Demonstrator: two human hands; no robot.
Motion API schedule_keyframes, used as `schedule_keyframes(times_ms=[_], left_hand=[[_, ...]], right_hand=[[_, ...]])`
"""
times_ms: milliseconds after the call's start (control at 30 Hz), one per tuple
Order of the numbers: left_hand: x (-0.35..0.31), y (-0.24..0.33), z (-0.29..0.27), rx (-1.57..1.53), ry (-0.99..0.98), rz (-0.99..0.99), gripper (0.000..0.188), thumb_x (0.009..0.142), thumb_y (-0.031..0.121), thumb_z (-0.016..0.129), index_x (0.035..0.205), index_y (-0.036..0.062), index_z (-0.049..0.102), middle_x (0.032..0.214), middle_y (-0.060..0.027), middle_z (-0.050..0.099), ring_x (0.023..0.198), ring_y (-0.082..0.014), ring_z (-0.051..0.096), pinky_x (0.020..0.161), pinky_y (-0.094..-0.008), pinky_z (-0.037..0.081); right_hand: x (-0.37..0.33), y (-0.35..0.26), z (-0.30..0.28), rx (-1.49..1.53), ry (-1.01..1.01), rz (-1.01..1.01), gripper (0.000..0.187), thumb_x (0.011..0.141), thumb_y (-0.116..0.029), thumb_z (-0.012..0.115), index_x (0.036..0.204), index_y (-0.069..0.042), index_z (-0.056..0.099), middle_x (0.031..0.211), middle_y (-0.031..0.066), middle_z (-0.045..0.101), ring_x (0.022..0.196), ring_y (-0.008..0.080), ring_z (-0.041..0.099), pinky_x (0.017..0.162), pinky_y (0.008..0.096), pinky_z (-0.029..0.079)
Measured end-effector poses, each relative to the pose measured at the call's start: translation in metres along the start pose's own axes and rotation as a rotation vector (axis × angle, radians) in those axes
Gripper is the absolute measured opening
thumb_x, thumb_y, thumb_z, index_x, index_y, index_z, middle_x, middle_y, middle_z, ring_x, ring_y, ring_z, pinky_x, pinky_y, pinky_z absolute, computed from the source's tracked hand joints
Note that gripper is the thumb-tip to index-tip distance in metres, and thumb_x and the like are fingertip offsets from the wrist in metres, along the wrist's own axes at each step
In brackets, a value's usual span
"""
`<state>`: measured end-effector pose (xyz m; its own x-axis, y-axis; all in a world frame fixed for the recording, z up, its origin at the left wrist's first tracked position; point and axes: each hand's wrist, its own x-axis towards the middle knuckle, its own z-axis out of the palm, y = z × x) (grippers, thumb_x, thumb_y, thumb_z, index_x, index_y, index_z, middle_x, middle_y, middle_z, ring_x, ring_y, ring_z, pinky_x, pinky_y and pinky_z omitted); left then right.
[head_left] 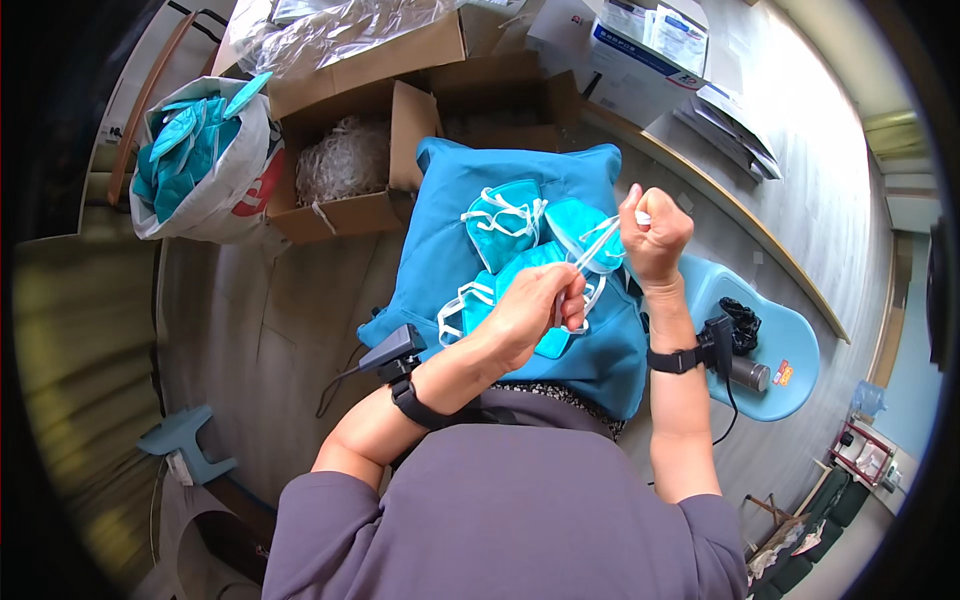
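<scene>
Several turquoise face masks (505,228) with white elastic straps lie on a blue cushion (425,235) across my lap. White elastic straps (598,243) run taut between my two hands, slanting up to the right. My right hand (655,238) is a raised fist around their upper end, beyond the cushion's right edge. Lower and further left, my left hand (545,298) is closed on the straps, its fingers curled over the masks. Another turquoise mask (580,228) lies just behind the straps. Which mask the straps belong to is partly hidden by my left hand.
A white bag (235,195) full of turquoise masks stands at the far left. Beside it, a cardboard box (300,220) holds a tangle of white strapping (345,160). A light-blue plastic stool (795,385) at the right carries a metal cylinder (748,374) and a black plastic bag (740,325).
</scene>
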<state>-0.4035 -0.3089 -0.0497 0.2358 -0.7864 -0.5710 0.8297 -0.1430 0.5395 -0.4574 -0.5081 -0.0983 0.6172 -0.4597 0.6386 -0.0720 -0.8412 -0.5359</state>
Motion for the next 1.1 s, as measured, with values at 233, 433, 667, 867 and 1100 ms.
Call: schedule_keyframes(times_ms=[233, 433, 667, 867, 1100], left_hand=[[-0.033, 0.0, -0.011, -0.029, 0.048, -0.064, 0.03, 0.102, 0.021, 0.043, 0.075, 0.008, 0.043, 0.068, -0.0007, 0.04, 0.063, -0.0138, 0.04, 0.061, -0.0276, 0.036], [-0.04, -0.009, -0.02, -0.101, 0.004, -0.101, 0.029, 0.102, 0.021, 0.04, 0.075, 0.0095, 0.042, 0.067, 0.0004, 0.039, 0.06, -0.0121, 0.039, 0.058, -0.0271, 0.034], [0.006, -0.012, -0.037, -0.379, -0.156, -0.1, 0.034, 0.094, 0.018, 0.043, 0.106, -0.0073, 0.062, 0.096, -0.0165, 0.07, 0.09, -0.0312, 0.07, 0.067, -0.0314, 0.059], [0.014, -0.015, -0.053, -0.517, -0.097, -0.083, 0.039, 0.091, 0.013, 0.046, 0.118, -0.0129, 0.058, 0.114, -0.025, 0.066, 0.108, -0.0355, 0.067, 0.084, -0.0346, 0.062], [0.01, -0.009, -0.085, -0.33, 0.094, 0.1, 0.029, 0.092, 0.006, 0.053, 0.114, -0.0104, 0.063, 0.113, -0.021, 0.067, 0.111, -0.0288, 0.065, 0.093, -0.0342, 0.057]], right_hand=[[-0.003, 0.03, 0.004, -0.104, 0.056, 0.03, 0.033, 0.084, -0.001, 0.068, 0.062, -0.005, 0.044, 0.056, 0.0118, 0.047, 0.045, 0.028, 0.047, 0.045, 0.0353, 0.039], [0.01, 0.013, -0.006, -0.003, -0.011, 0.197, 0.037, 0.088, -0.01, 0.072, 0.062, -0.005, 0.046, 0.054, 0.0071, 0.043, 0.047, 0.0148, 0.042, 0.046, 0.0318, 0.036], [0.01, -0.054, -0.009, 0.47, -0.248, 0.191, 0.039, 0.085, -0.006, 0.073, 0.06, -0.006, 0.044, 0.059, 0.002, 0.05, 0.058, 0.0115, 0.04, 0.052, 0.0279, 0.033], [0.014, -0.064, -0.016, 0.75, -0.214, 0.179, 0.034, 0.087, -0.003, 0.07, 0.063, -0.008, 0.047, 0.07, 0.0044, 0.062, 0.073, 0.0147, 0.053, 0.067, 0.0311, 0.042], [0.009, -0.056, -0.007, 1.085, -0.245, 0.704, 0.019, 0.092, -0.01, 0.07, 0.085, -0.009, 0.052, 0.064, -0.0037, 0.045, 0.053, 0.0002, 0.036, 0.048, 0.0168, 0.026]])
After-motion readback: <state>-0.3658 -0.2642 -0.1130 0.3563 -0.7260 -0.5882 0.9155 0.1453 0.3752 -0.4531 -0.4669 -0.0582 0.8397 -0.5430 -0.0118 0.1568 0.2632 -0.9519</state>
